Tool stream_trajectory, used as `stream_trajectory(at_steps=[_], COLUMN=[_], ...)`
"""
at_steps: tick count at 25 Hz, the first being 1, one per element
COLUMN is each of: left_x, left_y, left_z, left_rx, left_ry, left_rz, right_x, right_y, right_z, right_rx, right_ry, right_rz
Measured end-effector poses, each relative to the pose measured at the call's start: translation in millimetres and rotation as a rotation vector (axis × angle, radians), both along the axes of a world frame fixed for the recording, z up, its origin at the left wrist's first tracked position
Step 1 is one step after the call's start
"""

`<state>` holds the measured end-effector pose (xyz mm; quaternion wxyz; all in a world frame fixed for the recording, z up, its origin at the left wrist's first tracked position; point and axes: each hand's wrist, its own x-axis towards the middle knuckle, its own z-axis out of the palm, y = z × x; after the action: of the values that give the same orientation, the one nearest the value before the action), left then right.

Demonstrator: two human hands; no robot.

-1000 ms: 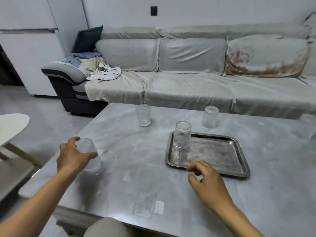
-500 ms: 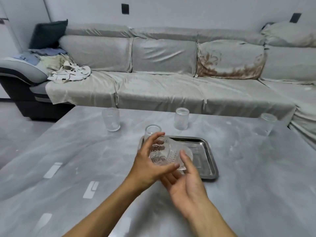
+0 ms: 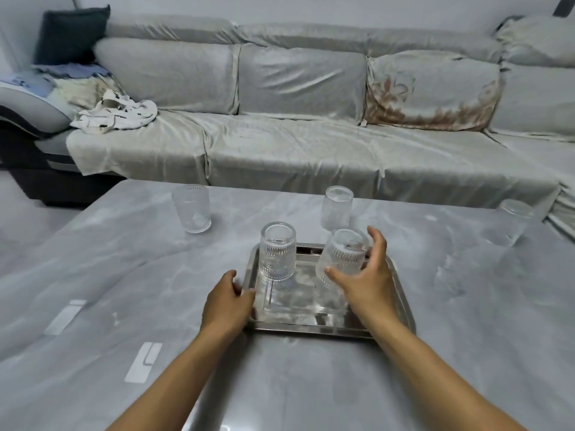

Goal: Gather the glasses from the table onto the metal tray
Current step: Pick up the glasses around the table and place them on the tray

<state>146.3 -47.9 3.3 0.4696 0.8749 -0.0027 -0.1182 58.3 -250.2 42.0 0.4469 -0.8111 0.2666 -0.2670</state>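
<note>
The metal tray lies on the grey table in front of me. A ribbed glass stands upside down on its left half. My right hand is shut on a second ribbed glass, thumb on the near side and fingers behind it. That glass is tilted, mouth down, just over the tray's right half. My left hand is at the tray's left rim, with its thumb lying over the edge. Three more glasses stand on the table: far left, behind the tray and far right.
The marble-grey table stretches wide to both sides of the tray. A long grey sofa runs along its far edge, with crumpled cloth on its left end.
The glass passed from my left hand to my right, which carried it over the tray's right half. My left hand dropped to the tray's left rim. My view moved closer.
</note>
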Motion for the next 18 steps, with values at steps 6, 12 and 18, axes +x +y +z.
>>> stream_trajectory(at_steps=[6,12,18], left_x=[8,14,9], left_y=[4,3,2], left_z=[-8,-14,-9], left_rx=[0.009,-0.027,-0.03], left_ry=[-0.037,-0.072,-0.05], left_rz=[-0.057,-0.075,-0.067], right_x=[42,57,41], right_y=[5,4,4], right_z=[-37,-45,-42], right_rx=[-0.081,-0.119,-0.004], right_ry=[0.079,0.086,0.157], right_rz=[0.039,0.031,0.072])
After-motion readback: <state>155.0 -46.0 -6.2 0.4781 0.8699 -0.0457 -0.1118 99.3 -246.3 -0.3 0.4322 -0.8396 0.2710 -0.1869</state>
